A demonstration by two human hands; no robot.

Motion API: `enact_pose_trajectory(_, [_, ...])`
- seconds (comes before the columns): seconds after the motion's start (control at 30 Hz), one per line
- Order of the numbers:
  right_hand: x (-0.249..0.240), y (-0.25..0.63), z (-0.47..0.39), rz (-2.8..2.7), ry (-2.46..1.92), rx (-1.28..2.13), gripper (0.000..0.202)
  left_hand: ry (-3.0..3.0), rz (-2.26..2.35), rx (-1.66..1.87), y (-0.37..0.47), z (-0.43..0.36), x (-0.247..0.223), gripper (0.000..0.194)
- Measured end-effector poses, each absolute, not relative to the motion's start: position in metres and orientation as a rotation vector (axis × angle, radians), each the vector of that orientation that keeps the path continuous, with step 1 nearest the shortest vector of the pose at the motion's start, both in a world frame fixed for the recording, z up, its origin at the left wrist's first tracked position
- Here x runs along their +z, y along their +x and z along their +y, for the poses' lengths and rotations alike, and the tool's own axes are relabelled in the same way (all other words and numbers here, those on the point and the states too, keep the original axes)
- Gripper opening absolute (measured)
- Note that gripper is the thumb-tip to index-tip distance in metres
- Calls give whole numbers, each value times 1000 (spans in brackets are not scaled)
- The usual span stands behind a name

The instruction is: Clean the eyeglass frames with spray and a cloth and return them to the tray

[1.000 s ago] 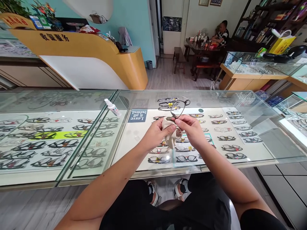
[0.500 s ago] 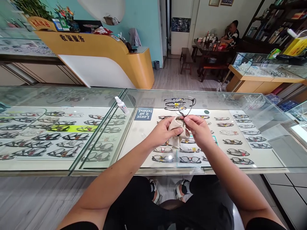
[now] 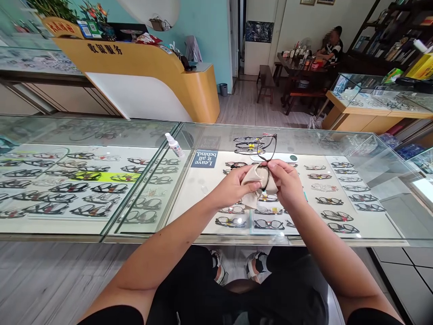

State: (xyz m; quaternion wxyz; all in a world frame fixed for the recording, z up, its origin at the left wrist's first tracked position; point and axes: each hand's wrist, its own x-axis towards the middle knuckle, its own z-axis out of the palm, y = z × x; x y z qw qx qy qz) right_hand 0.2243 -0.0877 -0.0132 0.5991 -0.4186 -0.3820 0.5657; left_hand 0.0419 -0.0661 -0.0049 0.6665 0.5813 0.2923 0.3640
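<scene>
Above the glass counter, my left hand [image 3: 233, 185] pinches a beige cleaning cloth [image 3: 252, 180] around one lens of a pair of eyeglasses [image 3: 276, 146]. My right hand [image 3: 286, 183] grips the frame near its middle, with fingertips against the cloth. The dark-rimmed other lens sticks up past my fingers, clear of the cloth. Part of the covered lens's rim shows between my hands. A white spray bottle [image 3: 174, 145] stands on the glass to the left of my hands.
Rows of eyeglasses [image 3: 269, 224] lie inside the glass display counter [image 3: 206, 241] below my hands. A blue printed card [image 3: 204, 159] is in the case. Beyond are a yellow service desk [image 3: 199, 90], another display case [image 3: 372, 106] and a seated person [image 3: 333, 47] at a table.
The eyeglasses have turned slightly in my hands, and the cloth has shifted and opened out, showing more of the lower rim. The whole view has shifted a little.
</scene>
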Motion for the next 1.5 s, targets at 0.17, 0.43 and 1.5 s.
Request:
enact_pose_trajectory(0.17, [-15,222,-90,-989,-902,1343,30,1248,706,881,45,-68,-9,54])
enact_pose_trajectory(0.43, [-13,223,-92,-967,-929,1335,34,1320,693,829,38,-64,-6,56])
enact_pose_trajectory(1.5, [-21,224,-85,-1005,-831,1415,30,1343,792,897,39,-60,-11,60])
